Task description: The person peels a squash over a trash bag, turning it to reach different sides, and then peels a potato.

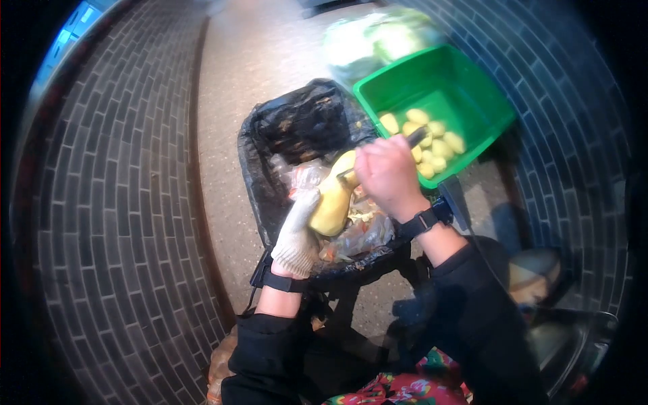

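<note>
A large yellow peeled vegetable [329,208], perhaps a potato or squash, rests in my left hand [298,229], which wears a whitish knitted glove. My bare right hand [391,174] is closed around a tool with a dark handle [417,137]; its working end meets the yellow vegetable's upper part. Both hands are over a bin lined with a black bag [251,165]. Inside the bag lie peelings [364,214] and crumpled clear plastic [307,177]. My right fingers hide part of the tool.
To the upper right of the bin, a green tub [482,101] holds several peeled yellow pieces [437,145]. Behind it are blurred pale green bundles in plastic [385,40]. Brick-patterned walls [115,175] curve along both sides. A metal basin [574,344] stands at the lower right.
</note>
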Demonstrator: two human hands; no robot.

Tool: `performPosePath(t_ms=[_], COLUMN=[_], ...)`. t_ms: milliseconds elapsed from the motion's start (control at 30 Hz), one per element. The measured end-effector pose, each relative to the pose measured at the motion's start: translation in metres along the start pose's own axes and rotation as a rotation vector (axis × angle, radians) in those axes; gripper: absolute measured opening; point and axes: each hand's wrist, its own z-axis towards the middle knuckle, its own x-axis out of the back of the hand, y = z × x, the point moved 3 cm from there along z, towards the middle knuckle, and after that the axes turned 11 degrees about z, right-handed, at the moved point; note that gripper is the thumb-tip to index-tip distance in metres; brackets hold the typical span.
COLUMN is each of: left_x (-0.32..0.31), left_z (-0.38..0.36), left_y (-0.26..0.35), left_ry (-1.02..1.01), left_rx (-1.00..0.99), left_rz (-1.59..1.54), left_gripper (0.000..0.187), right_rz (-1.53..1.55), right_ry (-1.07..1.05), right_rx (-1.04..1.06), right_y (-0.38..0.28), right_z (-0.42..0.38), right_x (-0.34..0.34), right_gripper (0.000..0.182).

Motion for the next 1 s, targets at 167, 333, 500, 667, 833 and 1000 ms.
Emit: performPosePath(t_ms=[167, 333, 500, 667, 833, 1000], left_x=[0.005, 0.005, 0.005, -0.002, -0.001, 0.013], left_z=[0.005, 0.001, -0.001, -0.01, -0.014, -0.015], left_y=[-0.003, 0.0, 0.0, -0.005, 0.006, 0.017], left_ry=[-0.006, 0.029, 0.027, 0.129, 0.087, 0.138], left_rx=[-0.037, -0.067, -0.081, -0.055, -0.002, 0.024], left_rz=[-0.089, 0.045, 0.148, 0.2, 0.071, 0.059], left_gripper=[0.042, 0.04, 0.033, 0.036, 0.036, 0.048], right_rz=[0.116, 0.016, -0.05, -0.165, -0.327, -0.173], right_ry=[-0.059, -0.008, 0.04, 0.087, 0.119, 0.055], right_rx=[0.02, 0.039, 0.06, 0.052, -0.075, -0.064], right_y=[-0.009, -0.002, 0.01, 0.019, 0.039, 0.015], right_z=[-0.006, -0.012, -0.016, -0.016, -0.011, -0.011], right_x=[-0.006, -0.011, -0.015, -0.014, -0.007, -0.007], right_gripper=[0.034, 0.032, 0.031, 0.032, 0.032, 0.033])
